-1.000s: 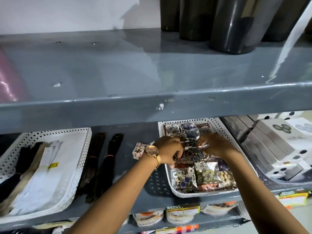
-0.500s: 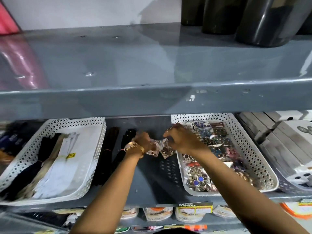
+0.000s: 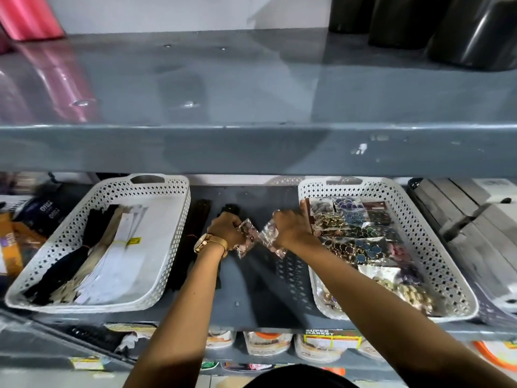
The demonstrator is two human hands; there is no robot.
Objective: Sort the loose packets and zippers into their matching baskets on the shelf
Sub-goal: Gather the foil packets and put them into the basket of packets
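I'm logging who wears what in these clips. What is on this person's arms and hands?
Both forearms are bare, with no sleeves in view and no gloves. The left hand has a gold-coloured wristwatch with a round pale face and a metal band. The right hand and its wrist carry nothing visible.
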